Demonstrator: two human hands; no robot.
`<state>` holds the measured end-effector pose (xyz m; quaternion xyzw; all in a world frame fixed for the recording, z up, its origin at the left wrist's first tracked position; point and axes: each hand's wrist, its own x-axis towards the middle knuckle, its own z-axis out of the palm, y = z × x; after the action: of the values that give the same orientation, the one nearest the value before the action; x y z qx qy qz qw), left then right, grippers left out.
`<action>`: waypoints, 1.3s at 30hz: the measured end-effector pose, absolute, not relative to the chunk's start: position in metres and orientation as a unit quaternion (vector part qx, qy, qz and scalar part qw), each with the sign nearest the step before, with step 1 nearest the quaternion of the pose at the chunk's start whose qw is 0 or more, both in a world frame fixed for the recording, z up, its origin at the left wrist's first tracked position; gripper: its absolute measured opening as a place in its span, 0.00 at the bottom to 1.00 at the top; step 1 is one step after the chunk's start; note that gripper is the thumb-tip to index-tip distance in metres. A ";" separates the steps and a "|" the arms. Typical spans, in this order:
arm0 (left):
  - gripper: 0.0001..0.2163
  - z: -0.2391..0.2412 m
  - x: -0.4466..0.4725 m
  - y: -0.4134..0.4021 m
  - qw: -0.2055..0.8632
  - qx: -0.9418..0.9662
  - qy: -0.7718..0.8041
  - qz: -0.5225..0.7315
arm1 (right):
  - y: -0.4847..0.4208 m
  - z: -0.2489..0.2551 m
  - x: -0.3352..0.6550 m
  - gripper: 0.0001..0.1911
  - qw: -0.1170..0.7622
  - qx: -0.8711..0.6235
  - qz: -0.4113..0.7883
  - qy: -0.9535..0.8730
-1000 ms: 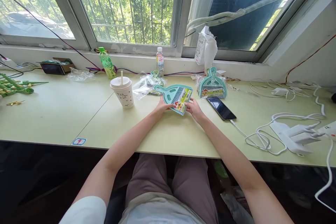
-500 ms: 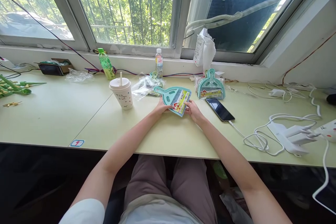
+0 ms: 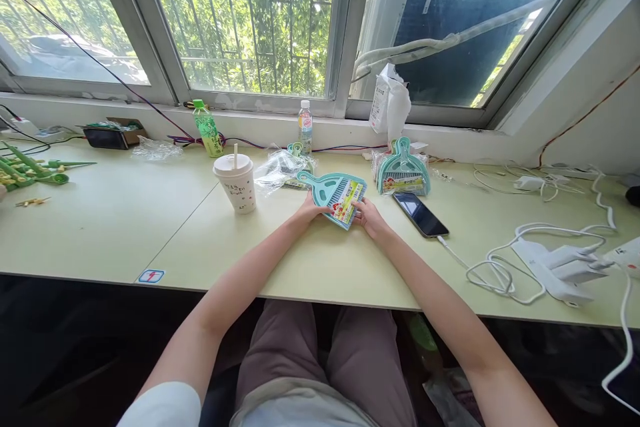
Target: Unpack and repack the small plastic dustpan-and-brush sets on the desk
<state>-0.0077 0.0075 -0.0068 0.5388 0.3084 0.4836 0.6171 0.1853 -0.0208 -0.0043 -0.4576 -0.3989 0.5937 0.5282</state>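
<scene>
A: Need status on the hands. Holding anything?
B: Yes. Gripping one teal dustpan set (image 3: 330, 187) with both. Clamping its near left edge with the left hand (image 3: 311, 207), pinching the near right corner with the right hand (image 3: 369, 215), fingertips right on the printed label (image 3: 349, 193).
A: Location?
B: Sitting low over the bench (image 3: 125, 227), centre front, possibly touching it, can't tell. Pointing its handle away and left, toward the paper cup (image 3: 237, 181). Flanked by that cup on the left and a plugged-in phone (image 3: 420, 213) on the right, near both, touching neither.
A: How far along?
B: Judging early. Seeing the label in place across the pan, brush nested inside, nothing pulled apart. Can't confirm whether a clear sleeve covers it.
A: Anything finished nearby?
B: Hard to call. Spotting crumpled clear plastic (image 3: 277, 167) just behind the held set, with a teal loop poking out at the back; can't tell if emptied or full. Also seeing a second dustpan set (image 3: 403, 170) further back right, wrapped, labelled, untouched by either hand.
A: So left to do?
B: Reading it as nearly everything: held set intact, second set intact.
A: Rest of the bench?
B: Noting a green bottle (image 3: 207, 130) and a water bottle (image 3: 305, 123) at the back, white cables and chargers (image 3: 550, 260) far right
</scene>
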 end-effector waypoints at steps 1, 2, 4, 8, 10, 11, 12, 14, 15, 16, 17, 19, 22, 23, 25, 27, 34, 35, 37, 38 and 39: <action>0.40 -0.007 -0.008 0.007 0.622 0.530 0.306 0.488 | -0.021 -0.004 0.185 0.14 0.527 -0.458 0.595 -0.398; 0.40 -0.006 -0.008 0.007 0.627 0.522 0.302 0.493 | -0.020 -0.004 0.185 0.15 0.527 -0.458 0.596 -0.398; 0.41 -0.004 -0.008 0.006 0.635 0.515 0.292 0.496 | -0.021 -0.004 0.185 0.16 0.527 -0.456 0.596 -0.398; 0.41 0.002 -0.007 0.001 0.639 0.509 0.302 0.491 | -0.022 -0.003 0.185 0.17 0.528 -0.461 0.591 -0.398; 0.40 0.004 -0.007 -0.001 0.640 0.507 0.306 0.491 | -0.023 -0.002 0.185 0.16 0.529 -0.465 0.588 -0.398; 0.39 0.005 -0.007 -0.001 0.640 0.508 0.306 0.489 | -0.023 -0.002 0.184 0.16 0.531 -0.465 0.587 -0.397; 0.39 0.006 -0.007 -0.002 0.640 0.511 0.304 0.487 | -0.023 -0.002 0.184 0.16 0.532 -0.465 0.587 -0.395; 0.38 0.006 -0.007 -0.002 0.639 0.518 0.299 0.484 | -0.023 -0.002 0.185 0.16 0.534 -0.463 0.589 -0.392; 0.38 0.006 -0.007 -0.001 0.638 0.521 0.297 0.482 | -0.023 -0.002 0.185 0.16 0.533 -0.463 0.590 -0.391; 0.38 0.005 -0.007 -0.001 0.639 0.524 0.295 0.480 | -0.023 -0.002 0.185 0.16 0.533 -0.463 0.591 -0.390; 0.38 0.005 -0.007 -0.001 0.639 0.526 0.292 0.479 | -0.023 -0.002 0.185 0.16 0.533 -0.464 0.591 -0.389; 0.39 0.003 -0.008 0.001 0.643 0.526 0.291 0.475 | -0.024 -0.002 0.185 0.16 0.533 -0.465 0.591 -0.387; 0.39 -0.001 -0.009 0.003 0.638 0.531 0.305 0.467 | -0.025 -0.001 0.185 0.16 0.532 -0.463 0.593 -0.389; 0.39 -0.002 -0.009 0.003 0.634 0.533 0.311 0.466 | -0.025 -0.001 0.185 0.16 0.531 -0.461 0.594 -0.391; 0.40 -0.003 -0.009 0.004 0.627 0.535 0.322 0.465 | -0.025 -0.001 0.185 0.16 0.531 -0.459 0.595 -0.393; 0.40 -0.003 -0.009 0.004 0.630 0.533 0.321 0.465 | -0.025 -0.001 0.185 0.16 0.531 -0.460 0.594 -0.392; 0.41 0.002 -0.009 0.001 0.640 0.527 0.307 0.467 | -0.023 -0.003 0.184 0.15 0.524 -0.471 0.589 -0.396; 0.41 0.002 -0.009 0.000 0.641 0.525 0.309 0.467 | -0.022 -0.004 0.184 0.15 0.525 -0.470 0.589 -0.396; 0.41 0.003 -0.008 0.000 0.643 0.521 0.306 0.470 | -0.021 -0.006 0.185 0.15 0.527 -0.469 0.589 -0.394; 0.41 0.004 -0.008 -0.001 0.645 0.520 0.305 0.470 | -0.021 -0.006 0.185 0.14 0.528 -0.468 0.591 -0.392; 0.41 0.004 -0.008 -0.001 0.645 0.518 0.307 0.470 | -0.020 -0.007 0.185 0.14 0.528 -0.466 0.593 -0.391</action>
<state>-0.0081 -0.0008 0.0038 0.5184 0.3074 0.4699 0.6449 0.1849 -0.0205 -0.0065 -0.4656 -0.3907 0.5929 0.5282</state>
